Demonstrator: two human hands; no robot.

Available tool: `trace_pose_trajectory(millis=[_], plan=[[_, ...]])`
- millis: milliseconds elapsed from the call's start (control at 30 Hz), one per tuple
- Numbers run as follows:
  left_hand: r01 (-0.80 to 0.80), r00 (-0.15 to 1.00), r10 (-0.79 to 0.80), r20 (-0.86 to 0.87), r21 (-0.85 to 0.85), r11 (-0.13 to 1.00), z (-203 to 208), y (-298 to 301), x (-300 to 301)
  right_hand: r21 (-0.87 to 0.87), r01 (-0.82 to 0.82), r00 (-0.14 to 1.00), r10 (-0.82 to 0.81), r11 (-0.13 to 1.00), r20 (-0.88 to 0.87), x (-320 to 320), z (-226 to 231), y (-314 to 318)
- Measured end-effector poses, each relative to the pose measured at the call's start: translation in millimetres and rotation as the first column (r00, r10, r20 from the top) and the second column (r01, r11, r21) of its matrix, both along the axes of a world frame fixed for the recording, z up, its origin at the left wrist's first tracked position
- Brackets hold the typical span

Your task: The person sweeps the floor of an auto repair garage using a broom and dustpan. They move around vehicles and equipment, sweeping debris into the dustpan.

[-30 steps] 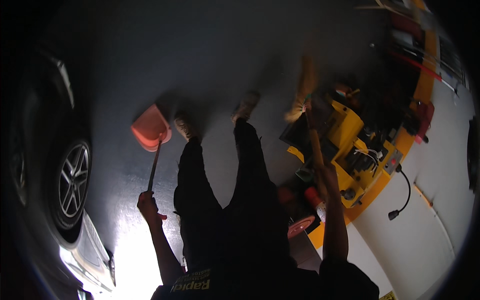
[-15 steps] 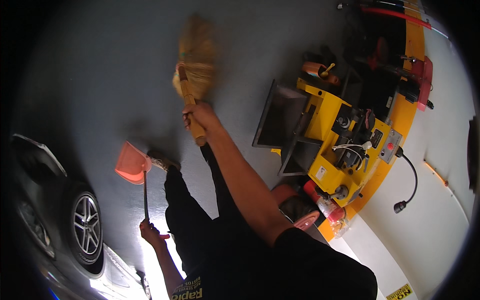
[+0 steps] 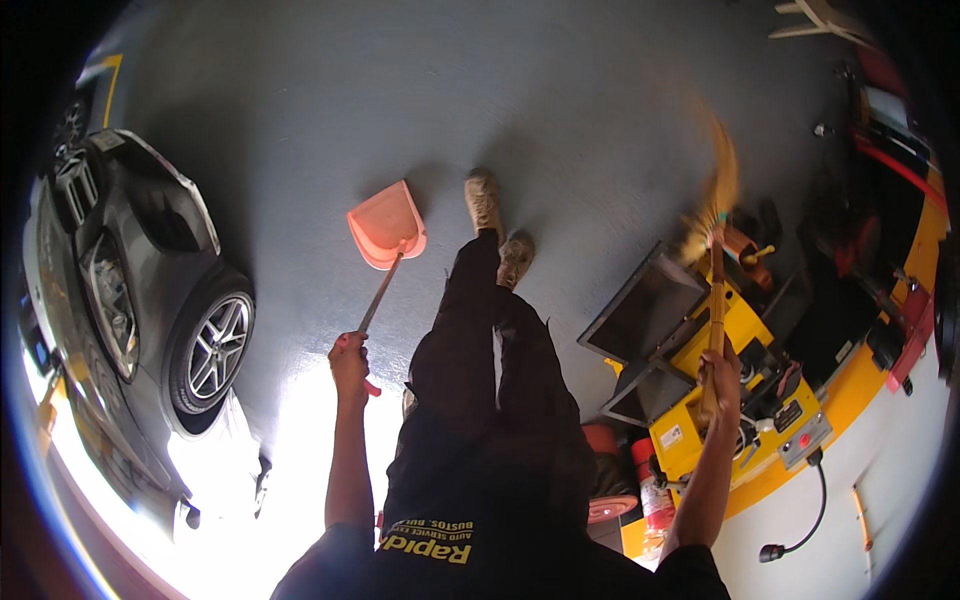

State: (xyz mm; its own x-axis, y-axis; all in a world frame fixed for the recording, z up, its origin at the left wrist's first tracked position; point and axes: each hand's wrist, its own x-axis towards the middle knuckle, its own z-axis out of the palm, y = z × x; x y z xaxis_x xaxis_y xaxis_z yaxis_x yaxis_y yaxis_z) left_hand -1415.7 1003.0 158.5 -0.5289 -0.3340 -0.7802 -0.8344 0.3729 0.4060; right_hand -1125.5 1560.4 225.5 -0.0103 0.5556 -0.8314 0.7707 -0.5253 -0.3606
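Soft broom point(image 3: 717, 285): in the right hand, its straw bristles point(image 3: 726, 180) blurred at the far end; whether they meet the floor point(image 3: 560, 90) cannot be told
Right hand point(image 3: 722, 378): fingers wrapped around the broom handle; a loose grip could let the shaft twist if the bristles snag
Long-handled dustpan point(image 3: 386, 222): orange-pink, left of the shoes point(image 3: 483, 205), its front edge facing away from the body; if that edge is lifted or tilted, dirt could slip beneath it
Left hand point(image 3: 349, 368): fingers closed around the upper end of the dustpan's stick; a turn of this wrist could tip the pan and spill anything inside
Orange tub point(image 3: 739, 243): just beside the broom's binding in view; a wide swing could knock it over
Yellow machine point(image 3: 690, 450): beneath the right hand in view, with black panels point(image 3: 640, 308) jutting toward the legs; the shaft could strike it, or a trouser leg catch a corner
Dark grey car point(image 3: 150, 300): apart from the pan on the left; a careless leftward swing of the dustpan could scuff its bodywork
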Motion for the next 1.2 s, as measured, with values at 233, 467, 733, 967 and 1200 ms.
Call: trace_pose_trajectory(millis=[233, 467, 733, 967, 1200], plan=[[0.054, 0.996, -0.053, 0.066, -0.023, 0.998, -8, 42, -45, -0.333, 0.041, 0.999, -0.050, 0.942, -0.016, -148, -175, -56], [0.062, 0.988, -0.035, 0.152, -0.176, 0.982, -5, 33, -43, -0.661, -0.069, 0.790, -0.364, 0.747, -0.494, -452, -197, -253], [0.060, 0.987, -0.029, 0.156, -0.198, 0.978, -3, 28, -47, -0.695, -0.384, 0.688, -0.314, 0.607, -0.654, -602, -182, -222], [-0.201, 0.974, 0.202, 0.100, -0.020, 0.979, 50, 92, -101, -0.343, -0.328, 0.862, 0.130, 0.880, -0.491, -394, -36, -35], [-0.065, 0.997, 0.066, 0.027, -0.028, 0.997, 61, 199, -105, 0.160, -0.352, 0.925, 0.315, 0.922, 0.214, -206, 83, 141]])
